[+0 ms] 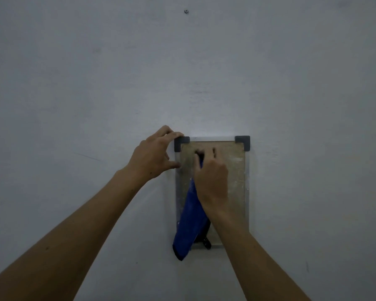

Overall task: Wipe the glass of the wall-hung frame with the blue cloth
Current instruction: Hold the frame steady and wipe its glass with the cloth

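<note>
I'm mid-wipe; my right hand (212,181) presses the blue cloth (190,224) on the glass (234,181), fingers closed round it; left hand (154,155) pinches the frame (243,141) corner; next, sweep downward.

Left hand (153,154) gripped the wall-hung frame's (244,181) top-left corner, right hand (212,178) beside it pressed the blue cloth (190,222) on dusty glass, cloth hung below.
</note>
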`<state>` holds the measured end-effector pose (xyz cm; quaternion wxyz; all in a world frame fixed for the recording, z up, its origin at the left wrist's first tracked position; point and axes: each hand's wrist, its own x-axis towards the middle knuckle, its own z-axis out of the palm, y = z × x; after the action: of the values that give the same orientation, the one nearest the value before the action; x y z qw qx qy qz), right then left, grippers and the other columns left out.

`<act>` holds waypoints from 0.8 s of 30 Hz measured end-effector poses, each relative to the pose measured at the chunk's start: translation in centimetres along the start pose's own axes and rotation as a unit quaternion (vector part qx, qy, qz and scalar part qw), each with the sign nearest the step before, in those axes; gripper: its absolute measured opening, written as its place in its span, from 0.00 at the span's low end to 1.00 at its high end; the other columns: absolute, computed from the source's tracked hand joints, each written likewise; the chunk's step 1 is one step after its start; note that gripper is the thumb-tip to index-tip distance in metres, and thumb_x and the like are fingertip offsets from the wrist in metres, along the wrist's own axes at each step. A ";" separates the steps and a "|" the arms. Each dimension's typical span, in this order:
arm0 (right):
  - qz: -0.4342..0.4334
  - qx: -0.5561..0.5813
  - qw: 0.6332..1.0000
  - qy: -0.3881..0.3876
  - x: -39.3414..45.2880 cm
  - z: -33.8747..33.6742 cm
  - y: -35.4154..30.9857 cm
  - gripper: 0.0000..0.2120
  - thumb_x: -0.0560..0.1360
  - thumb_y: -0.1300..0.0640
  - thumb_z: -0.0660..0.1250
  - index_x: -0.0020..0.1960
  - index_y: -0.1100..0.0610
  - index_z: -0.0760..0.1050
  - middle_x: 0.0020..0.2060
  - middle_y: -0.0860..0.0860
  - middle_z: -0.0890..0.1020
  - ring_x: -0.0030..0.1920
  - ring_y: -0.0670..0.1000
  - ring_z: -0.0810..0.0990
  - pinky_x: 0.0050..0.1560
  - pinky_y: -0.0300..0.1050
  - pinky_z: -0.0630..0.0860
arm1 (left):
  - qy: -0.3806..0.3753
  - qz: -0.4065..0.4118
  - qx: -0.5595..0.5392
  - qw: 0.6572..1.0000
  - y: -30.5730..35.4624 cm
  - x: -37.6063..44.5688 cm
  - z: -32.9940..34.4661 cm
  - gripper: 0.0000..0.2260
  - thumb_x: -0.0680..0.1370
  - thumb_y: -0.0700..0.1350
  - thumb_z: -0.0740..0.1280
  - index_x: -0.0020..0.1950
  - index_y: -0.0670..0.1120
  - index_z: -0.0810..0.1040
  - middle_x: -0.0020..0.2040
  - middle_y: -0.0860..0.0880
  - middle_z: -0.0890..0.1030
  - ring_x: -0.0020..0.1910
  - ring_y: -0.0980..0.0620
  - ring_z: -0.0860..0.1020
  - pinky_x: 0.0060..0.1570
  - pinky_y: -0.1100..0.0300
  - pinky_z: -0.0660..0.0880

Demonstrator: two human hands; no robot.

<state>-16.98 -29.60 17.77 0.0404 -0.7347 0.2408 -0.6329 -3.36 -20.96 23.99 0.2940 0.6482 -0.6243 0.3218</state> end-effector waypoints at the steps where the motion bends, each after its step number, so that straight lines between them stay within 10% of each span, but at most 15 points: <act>1: -0.033 -0.013 0.999 -0.029 -0.6 0.3 -0.1 0.08 0.82 0.57 0.64 0.55 0.60 0.78 0.49 0.56 0.80 0.45 0.50 0.79 0.47 0.42 0.79 | 0.002 0.000 -0.002 1.000 0.1 0.1 0.0 0.34 0.68 0.53 0.79 0.71 0.53 0.71 0.60 0.56 0.71 0.36 0.57 0.79 0.44 0.52 0.82; 24: 0.032 0.007 0.999 0.029 0.1 -1.4 1.8 0.07 0.81 0.56 0.66 0.53 0.60 0.78 0.49 0.55 0.79 0.43 0.46 0.75 0.44 0.35 0.74 | -0.009 -0.007 0.052 0.999 0.9 0.3 -0.3 0.32 0.65 0.54 0.80 0.65 0.52 0.71 0.58 0.55 0.71 0.41 0.51 0.78 0.42 0.48 0.81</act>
<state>-18.79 -30.86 17.47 0.0587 -0.7079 0.2604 -0.6539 -4.25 -20.92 24.40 0.2567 0.6701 -0.6048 0.3453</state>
